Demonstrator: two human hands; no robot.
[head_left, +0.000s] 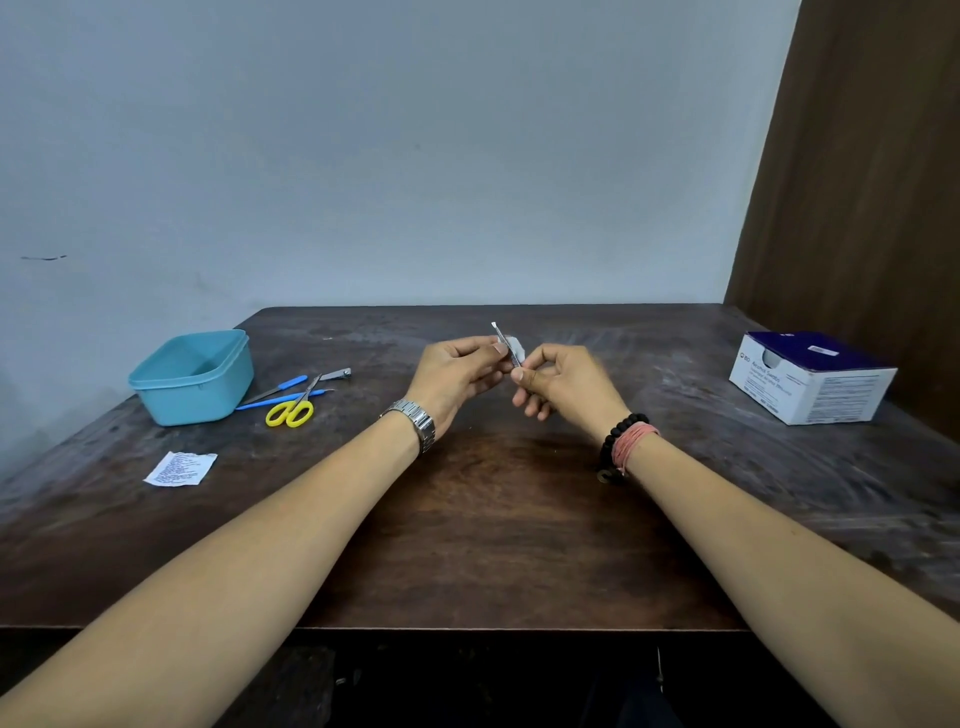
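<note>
Wiping step, I judge. Right hand (566, 387) pinches the slim metal tool (497, 332) by its lower end. Left hand (457, 374) pinches a white swab pad (517, 344) against the shaft, between both hands. Next: slide pad tipward, keeping the grip steady.

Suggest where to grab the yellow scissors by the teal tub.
Probably the yellow loops of the scissors, coming from above on the near side. They lie flat and shut with the loops nearest, while the blades point away and cross a blue-handled tool.
</note>
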